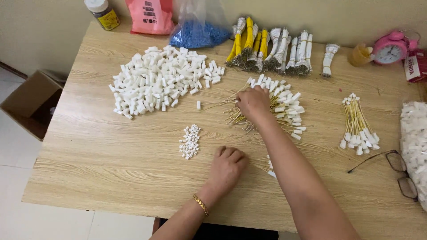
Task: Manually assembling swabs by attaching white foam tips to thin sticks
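My right hand reaches forward onto a loose fan of thin yellow wires with white connector ends, fingers curled on the wires. Whether it has lifted any is hidden under the hand. My left hand, with a gold bracelet at the wrist, rests on the wooden table with fingers curled; a few short wires lie just to its right. A small cluster of tiny white connectors sits left of that hand. A big heap of white plastic housings lies at the back left.
Bundled yellow and white wires line the back edge, beside a blue bag, a pink bag and a bottle. A tied wire bundle, glasses, a pink clock and more white housings are right. A cardboard box stands on the floor.
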